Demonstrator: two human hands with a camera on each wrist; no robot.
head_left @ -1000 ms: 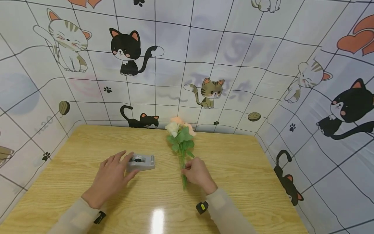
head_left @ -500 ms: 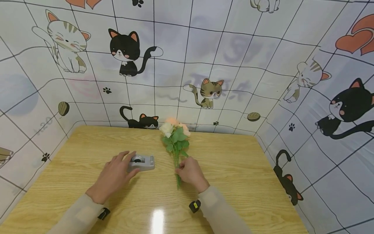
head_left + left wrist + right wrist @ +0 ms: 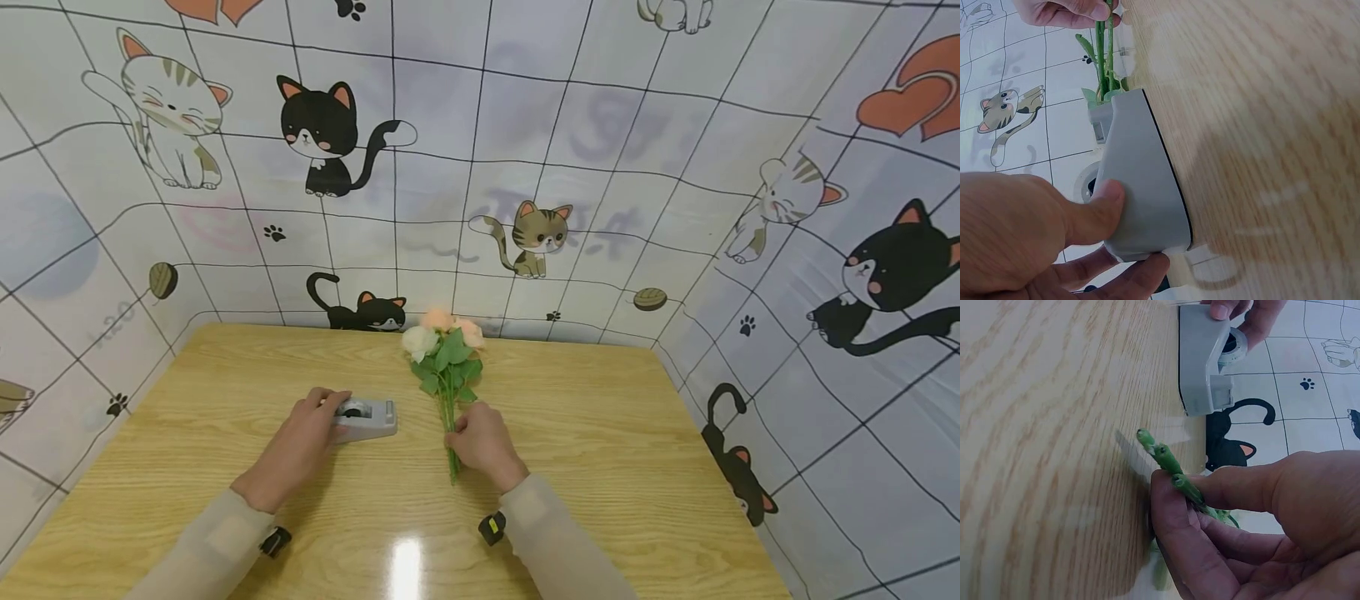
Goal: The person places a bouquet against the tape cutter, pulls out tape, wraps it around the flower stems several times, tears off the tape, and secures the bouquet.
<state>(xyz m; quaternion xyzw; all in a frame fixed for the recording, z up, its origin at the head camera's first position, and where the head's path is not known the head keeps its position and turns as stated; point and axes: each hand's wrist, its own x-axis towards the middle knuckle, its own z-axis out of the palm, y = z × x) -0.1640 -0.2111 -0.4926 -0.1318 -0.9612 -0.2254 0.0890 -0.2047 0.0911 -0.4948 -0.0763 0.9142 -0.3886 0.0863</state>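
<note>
A grey tape dispenser (image 3: 369, 420) with a roll of clear tape (image 3: 1233, 346) stands on the wooden table (image 3: 600, 433), left of centre. My left hand (image 3: 298, 446) grips its rear end, thumb on the near side and fingers around the back, as the left wrist view shows. Right of the dispenser lies a bunch of artificial roses, one white rose (image 3: 420, 342) and peach roses (image 3: 467, 332) with green leaves (image 3: 452, 354). Its green stems (image 3: 1169, 464) are pinched between thumb and fingers of my right hand (image 3: 486, 443), low near the cut ends.
A cloth (image 3: 435, 100) printed with cartoon cats and grid lines hangs behind the table and along both sides. Each wrist carries a small black device, the left one (image 3: 275, 542) and the right one (image 3: 492, 527).
My right hand has moved left with the roses, bringing them closer to the tape dispenser. My left hand has gone from spread around the dispenser's end to gripping it.
</note>
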